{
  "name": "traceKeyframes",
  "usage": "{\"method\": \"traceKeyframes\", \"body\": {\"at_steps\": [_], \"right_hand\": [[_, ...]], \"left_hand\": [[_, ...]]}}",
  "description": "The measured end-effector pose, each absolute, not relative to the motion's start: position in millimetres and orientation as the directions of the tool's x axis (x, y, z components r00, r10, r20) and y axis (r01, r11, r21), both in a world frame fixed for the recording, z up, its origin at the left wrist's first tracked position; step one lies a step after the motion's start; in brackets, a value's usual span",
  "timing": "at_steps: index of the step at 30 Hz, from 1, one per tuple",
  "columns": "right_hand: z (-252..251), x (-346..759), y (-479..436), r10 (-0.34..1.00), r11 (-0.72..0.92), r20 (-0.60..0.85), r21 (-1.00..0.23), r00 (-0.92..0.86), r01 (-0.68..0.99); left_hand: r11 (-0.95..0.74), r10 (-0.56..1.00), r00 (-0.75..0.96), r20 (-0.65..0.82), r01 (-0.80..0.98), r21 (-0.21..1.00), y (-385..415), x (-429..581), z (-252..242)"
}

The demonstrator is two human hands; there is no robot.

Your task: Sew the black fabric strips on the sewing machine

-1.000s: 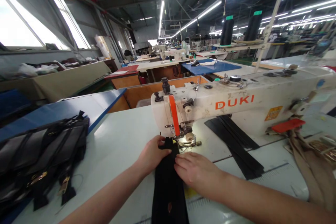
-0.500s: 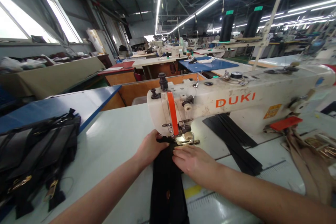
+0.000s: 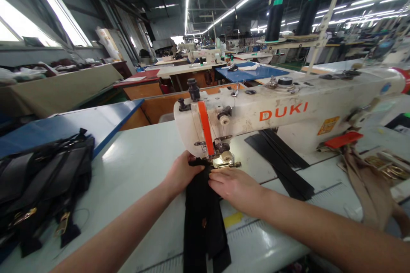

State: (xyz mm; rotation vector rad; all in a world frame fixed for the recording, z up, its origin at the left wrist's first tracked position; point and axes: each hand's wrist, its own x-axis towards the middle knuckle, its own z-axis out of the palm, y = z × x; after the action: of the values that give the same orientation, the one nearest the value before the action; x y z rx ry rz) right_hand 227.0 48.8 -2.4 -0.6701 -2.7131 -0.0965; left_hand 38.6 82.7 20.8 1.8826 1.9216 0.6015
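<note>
A long black fabric strip (image 3: 200,217) runs from the table's near edge up to the needle area of the white sewing machine (image 3: 240,113). My left hand (image 3: 182,172) pinches the strip's far left edge, thumb on top and fingers partly hidden behind it. On the other side, my right hand (image 3: 235,185) is closed at the strip's right edge, its fingertips just in front of the lit presser foot (image 3: 222,162). A small brownish-gold spot shows on the strip. The needle tip is too small to make out.
Black straps with gold-coloured buckles (image 3: 48,192) lie in a pile at the left. More black strips (image 3: 282,162) rest under the machine arm. Beige straps (image 3: 365,192) hang at the right near a box of metal fittings (image 3: 387,164). Ruler markings (image 3: 248,230) line the table.
The whole view has shifted slightly, so the machine and hands sit a little higher and further left. Both hands keep their hold on the black strip near the presser foot.
</note>
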Motion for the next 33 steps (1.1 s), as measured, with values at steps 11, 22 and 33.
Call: {"method": "traceKeyframes", "body": {"at_steps": [11,22,33], "right_hand": [[-10.0,257.6,-8.8,0.592,0.806,0.417,-0.295,-0.690,0.513],[-21.0,280.8,-78.7,0.582,0.800,0.520,-0.505,-0.625,0.325],[-22.5,271.6,-72.0,0.439,0.893,0.657,-0.245,-0.613,0.378]], "left_hand": [[-0.666,0.735,0.572,0.364,0.709,0.231,-69.3,41.3,2.8],[-0.818,0.523,0.721,0.454,0.574,0.030,-82.1,43.8,-2.5],[-0.814,0.526,0.707,0.473,0.580,0.037,-85.6,44.9,-5.4]]}}
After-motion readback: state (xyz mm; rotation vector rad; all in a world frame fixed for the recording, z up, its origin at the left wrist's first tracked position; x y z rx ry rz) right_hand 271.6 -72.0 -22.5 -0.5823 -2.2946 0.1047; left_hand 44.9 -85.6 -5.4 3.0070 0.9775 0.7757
